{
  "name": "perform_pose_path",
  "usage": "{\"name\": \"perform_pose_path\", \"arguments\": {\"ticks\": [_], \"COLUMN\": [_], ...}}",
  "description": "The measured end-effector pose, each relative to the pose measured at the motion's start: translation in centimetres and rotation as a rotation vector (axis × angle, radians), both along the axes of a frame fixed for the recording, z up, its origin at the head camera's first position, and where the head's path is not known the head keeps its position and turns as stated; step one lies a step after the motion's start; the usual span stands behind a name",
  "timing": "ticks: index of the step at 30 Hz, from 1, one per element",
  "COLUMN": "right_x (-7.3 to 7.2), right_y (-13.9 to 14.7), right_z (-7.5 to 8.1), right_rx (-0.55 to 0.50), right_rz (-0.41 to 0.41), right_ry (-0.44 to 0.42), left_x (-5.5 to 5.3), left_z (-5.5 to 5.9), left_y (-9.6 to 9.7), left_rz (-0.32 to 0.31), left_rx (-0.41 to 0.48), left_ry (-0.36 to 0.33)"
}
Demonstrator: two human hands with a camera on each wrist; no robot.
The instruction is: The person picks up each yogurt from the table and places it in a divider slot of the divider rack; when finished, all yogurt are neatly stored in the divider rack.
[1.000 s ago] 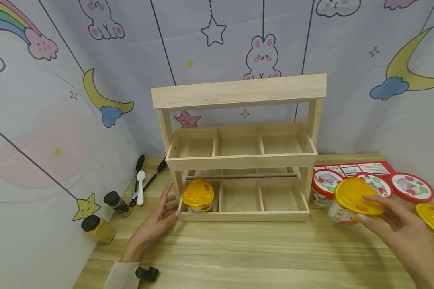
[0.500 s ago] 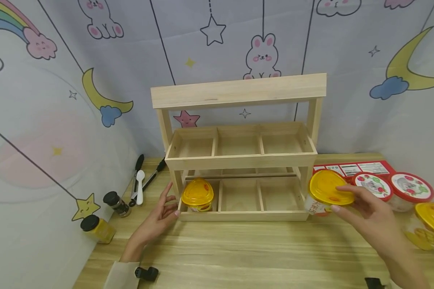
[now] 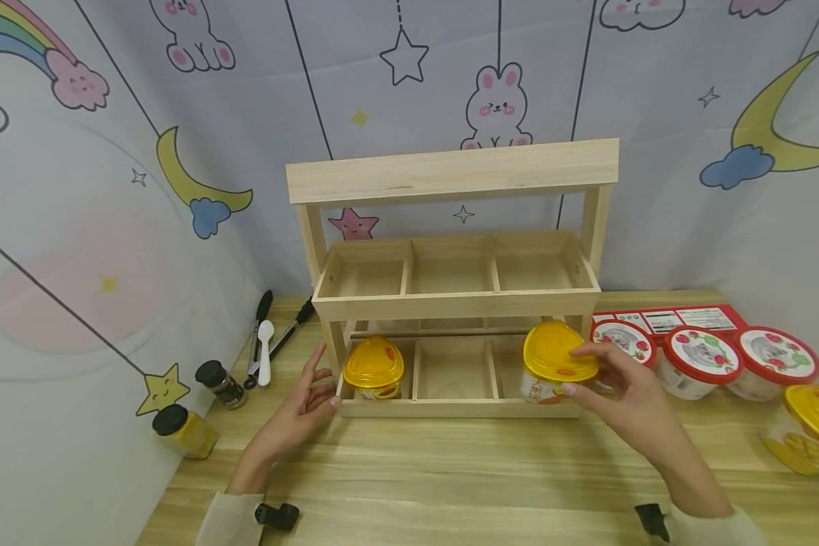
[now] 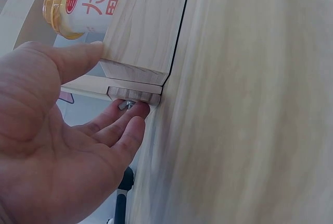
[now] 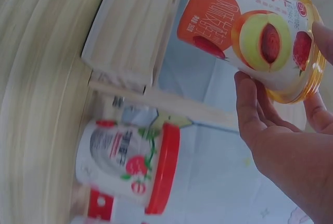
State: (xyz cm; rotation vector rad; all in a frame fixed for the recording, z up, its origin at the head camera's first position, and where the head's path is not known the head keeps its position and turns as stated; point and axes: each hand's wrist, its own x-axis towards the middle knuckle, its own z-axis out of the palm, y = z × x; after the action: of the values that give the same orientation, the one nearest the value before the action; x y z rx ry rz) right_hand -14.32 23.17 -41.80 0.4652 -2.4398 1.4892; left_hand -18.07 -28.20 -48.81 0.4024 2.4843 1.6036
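Note:
My right hand (image 3: 631,402) grips a yellow-lidded fruit cup (image 3: 558,353) by its lid and side, at the lower right compartment of the wooden two-tier rack (image 3: 457,307). In the right wrist view, the cup (image 5: 265,36) shows a peach picture and is tilted; whether its base touches the rack is unclear. At the rack's lower left corner, my left hand (image 3: 296,417) rests its thumb and fingertips, fingers loosely extended. In the left wrist view, the fingertips touch the end near a small metal screw (image 4: 126,104). Another yellow-lidded cup (image 3: 374,368) sits in the lower left compartment.
Right of the rack stand red-lidded cups (image 3: 701,356), a flat red box (image 3: 696,317) and another yellow-lidded cup (image 3: 808,432). Leftward lie a white spoon (image 3: 265,353), black-handled tongs (image 3: 292,334), a black-capped shaker (image 3: 220,383) and a yellow jar (image 3: 186,432).
My right hand has carried the yellow-lidded cup leftward, from in front of the red-lidded cups to the lower right compartment. The left hand has stayed at the rack's corner.

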Motion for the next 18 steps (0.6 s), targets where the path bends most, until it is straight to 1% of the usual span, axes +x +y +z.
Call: {"name": "perform_pose_path", "arguments": {"ticks": [7,15,18], "right_x": [-1.0,-1.9,-2.2], "right_y": [-2.0,-4.3,-5.1], "right_z": [-0.1,-0.5,-0.8], "right_rx": [-0.047,-0.091,-0.102], "right_rz": [0.064,0.148,0.161], "right_ry": [-0.022,-0.046,-0.052], "left_x": [0.0,0.1,0.2], "left_z": [0.1,0.2,0.2], "left_y": [0.0,0.2,0.2], "left_rz": [-0.001,0.001,0.003], "left_rx": [-0.012,0.004,0.003], "left_ry": [0.003,0.009,0.006]}}
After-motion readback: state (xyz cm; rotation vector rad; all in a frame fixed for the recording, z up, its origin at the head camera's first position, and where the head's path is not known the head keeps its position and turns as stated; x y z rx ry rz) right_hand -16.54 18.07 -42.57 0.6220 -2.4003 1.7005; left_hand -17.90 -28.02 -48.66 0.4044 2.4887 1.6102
